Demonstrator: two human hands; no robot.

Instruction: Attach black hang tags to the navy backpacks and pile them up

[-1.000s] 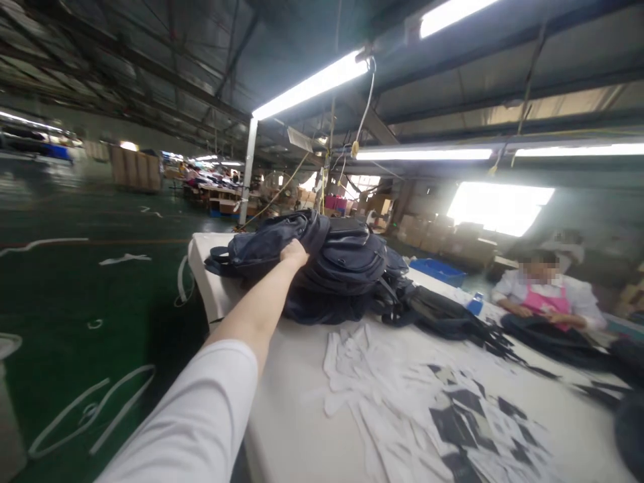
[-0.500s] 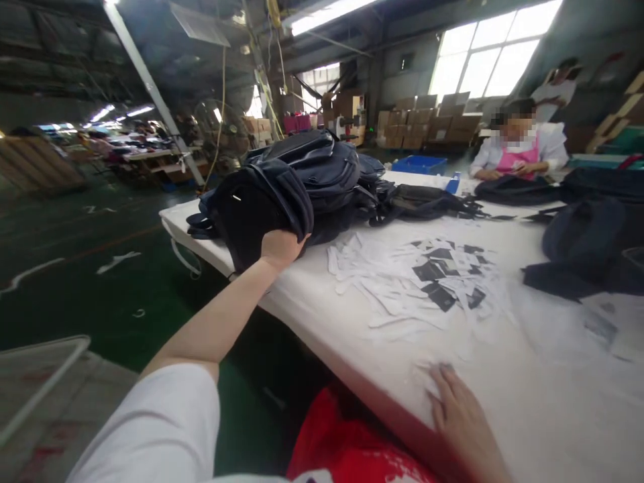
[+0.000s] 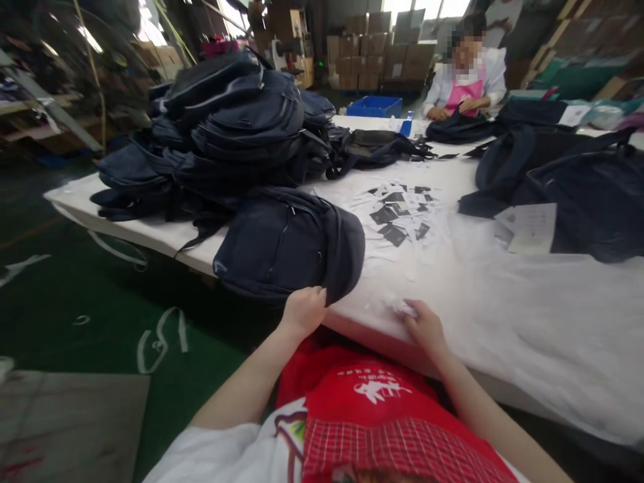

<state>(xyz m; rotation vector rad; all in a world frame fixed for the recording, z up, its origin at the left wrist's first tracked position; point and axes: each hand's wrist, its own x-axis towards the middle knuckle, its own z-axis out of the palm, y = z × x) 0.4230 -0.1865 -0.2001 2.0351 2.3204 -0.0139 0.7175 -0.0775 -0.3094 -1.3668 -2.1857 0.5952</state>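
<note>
In the head view, the left hand point(image 3: 305, 312) has its fingers closed on the lower edge of a rounded navy fabric backpack point(image 3: 272, 245), which lies tilted at the near edge of the long white-covered table point(image 3: 508, 302). The right hand point(image 3: 426, 327), fingertips pinched together over the table's edge, holds a small crumpled white scrap point(image 3: 404, 308).

A tall heap of dark navy backpacks point(image 3: 246, 127) stands just behind the held one, taking up the table's left end. Beyond the right hand are scattered flat black and white tags point(image 3: 392, 215); farther off are an open blue plastic bin point(image 3: 375, 107) and a co-worker in a pink apron point(image 3: 465, 87), hands on dark cloth.

The left fingertips are hidden behind the fabric. The scrap is too blurred to identify. A large navy bag point(image 3: 594, 194) is cut off at the right.
</note>
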